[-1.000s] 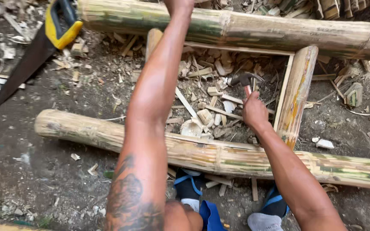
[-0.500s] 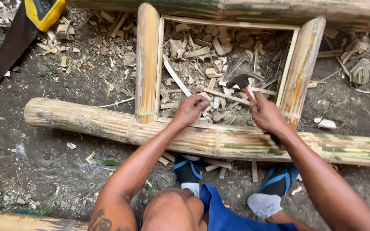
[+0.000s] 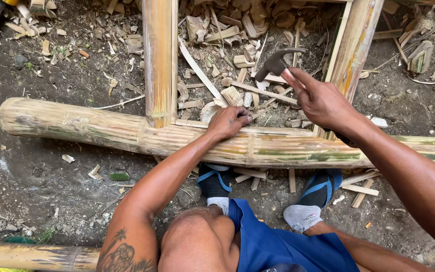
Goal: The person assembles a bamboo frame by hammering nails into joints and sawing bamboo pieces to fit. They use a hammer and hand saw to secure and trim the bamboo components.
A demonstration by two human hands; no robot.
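Right hand (image 3: 323,103) fingers are wrapped tight around a hammer (image 3: 276,62), its dark head aimed up and left over the chip-strewn ground. Left hand (image 3: 230,122) fingertips pinch together on the thin bamboo strip (image 3: 278,131) lying along the big bamboo pole (image 3: 127,133). That pole runs left to right; two upright poles (image 3: 160,60) run away from it, framing wood scraps (image 3: 237,50).
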